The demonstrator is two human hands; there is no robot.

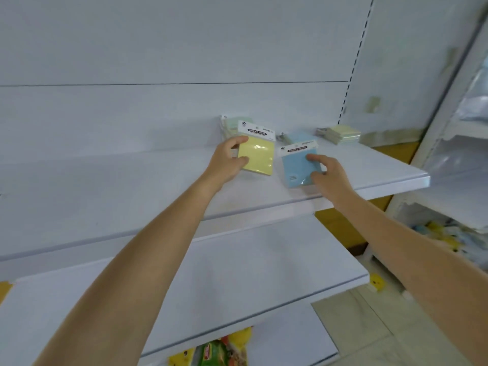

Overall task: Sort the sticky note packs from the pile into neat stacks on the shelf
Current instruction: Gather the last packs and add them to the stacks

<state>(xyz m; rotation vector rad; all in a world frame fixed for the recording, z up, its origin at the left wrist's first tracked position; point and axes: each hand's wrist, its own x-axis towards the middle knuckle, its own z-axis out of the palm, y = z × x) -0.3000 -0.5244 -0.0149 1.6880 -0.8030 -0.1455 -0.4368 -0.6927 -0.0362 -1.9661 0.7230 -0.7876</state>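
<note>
Head view: above the white shelf (383, 167), the left hand (227, 161) pinches a yellow sticky note pack (257, 158) by its left edge; the right hand (326, 171) grips a blue sticky note pack (297, 166) by its right edge.

Glossy plastic-wrapped yellow pack (256, 157), matt white shelf (369, 170)
</note>
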